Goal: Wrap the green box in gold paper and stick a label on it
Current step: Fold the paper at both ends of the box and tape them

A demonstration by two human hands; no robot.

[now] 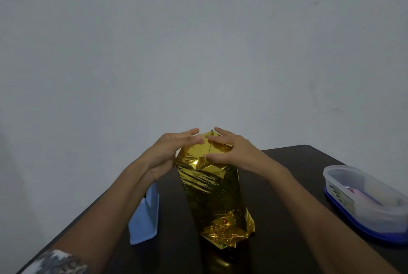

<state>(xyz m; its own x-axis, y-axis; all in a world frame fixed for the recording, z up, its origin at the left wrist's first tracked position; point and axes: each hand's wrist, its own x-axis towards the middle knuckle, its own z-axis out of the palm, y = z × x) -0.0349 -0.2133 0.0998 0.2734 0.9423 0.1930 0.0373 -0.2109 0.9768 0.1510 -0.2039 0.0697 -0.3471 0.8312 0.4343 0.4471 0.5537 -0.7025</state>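
A tall box stands upright on the dark table, wrapped all round in crinkled gold paper; none of the green box shows. My left hand holds the upper left of the package, thumb and fingers pinching the paper at the top. My right hand lies over the upper right, fingers curled on the folded top flap. Loose gold paper bunches out at the bottom end. No label is in view.
A light blue tape dispenser stands on the table left of the package, under my left forearm. A clear plastic tub with a blue base sits at the right edge. A plain grey wall fills the background.
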